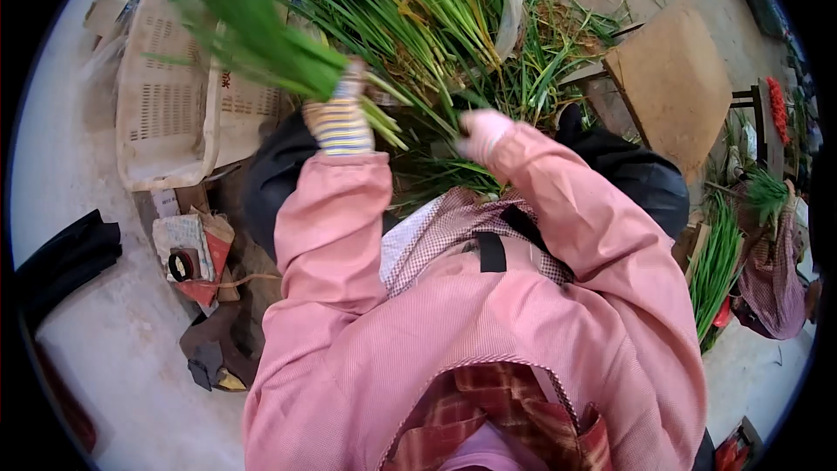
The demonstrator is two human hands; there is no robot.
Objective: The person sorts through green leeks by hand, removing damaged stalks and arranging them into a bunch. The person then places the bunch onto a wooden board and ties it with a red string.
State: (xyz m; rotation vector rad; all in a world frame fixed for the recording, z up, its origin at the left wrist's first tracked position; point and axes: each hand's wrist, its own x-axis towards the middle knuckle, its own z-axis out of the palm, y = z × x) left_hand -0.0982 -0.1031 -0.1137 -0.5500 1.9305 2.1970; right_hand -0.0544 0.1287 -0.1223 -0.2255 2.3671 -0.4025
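My left hand (340, 114), in a striped knit glove, grips a bunch of long-leaved green stalks (288, 62), probably garlic chives or scallions. The leaves are blurred and point up and left over a pale plastic basket; the pale stem ends stick out to the right of the hand. My right hand (484, 134), also gloved and blurred, is curled beside loose stalks in front of my lap. Its fingertips are hard to make out, so whether it holds a stalk is unclear. Beyond both hands lies a large heap of the same stalks (418, 13), some leaves yellowed.
The perforated basket (210, 124) stands left. A clear plastic bag (513, 6) edges the heap, near scattered leaf trimmings (549, 62). At right are a brown board (677, 78), upright greens (713, 268) and another person (771, 275) near a small bunch (766, 191). A dark ring (183, 265) lies left.
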